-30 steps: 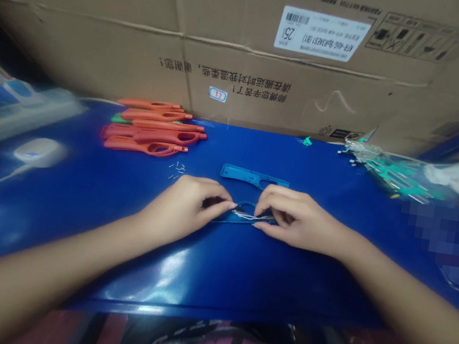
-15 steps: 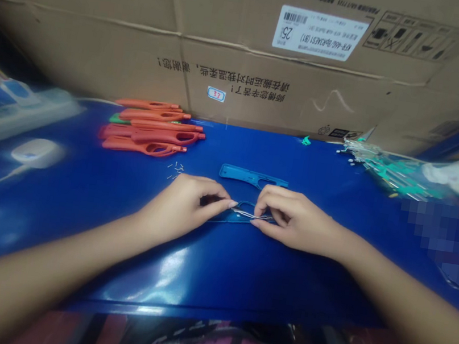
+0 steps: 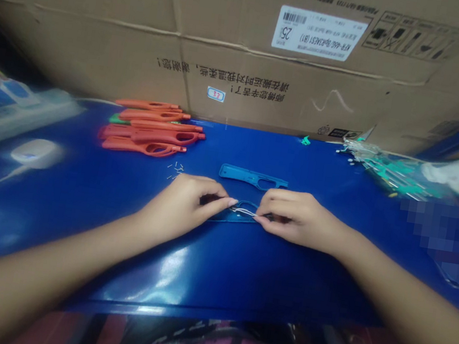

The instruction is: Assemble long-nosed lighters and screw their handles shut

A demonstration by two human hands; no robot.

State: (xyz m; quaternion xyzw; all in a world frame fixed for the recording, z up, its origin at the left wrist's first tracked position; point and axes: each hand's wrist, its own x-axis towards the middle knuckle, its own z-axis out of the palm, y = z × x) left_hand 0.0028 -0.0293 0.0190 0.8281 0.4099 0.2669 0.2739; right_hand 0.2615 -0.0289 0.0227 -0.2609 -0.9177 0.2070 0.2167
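Both my hands rest on the blue table [image 3: 216, 262] over a blue plastic handle shell [image 3: 244, 213]. My left hand [image 3: 190, 203] is closed, its fingers pinching the shell's left end. My right hand [image 3: 297, 219] is closed too, pinching a thin metal blade piece [image 3: 244, 211] that lies along the shell. Just behind them lies a second blue handle shell [image 3: 253, 177], flat and untouched. A few tiny metal pins [image 3: 176, 170] are scattered to the left of it.
A pile of orange handle shells [image 3: 152, 129] lies at the back left. Large cardboard boxes [image 3: 248, 48] wall off the back. A white mouse [image 3: 36, 152] and a power strip [image 3: 19, 103] sit at the left. A bag of green-tipped parts [image 3: 389, 170] lies at the right.
My right hand's fingers have curled tighter and shifted slightly right along the metal piece. My left hand has hardly moved.
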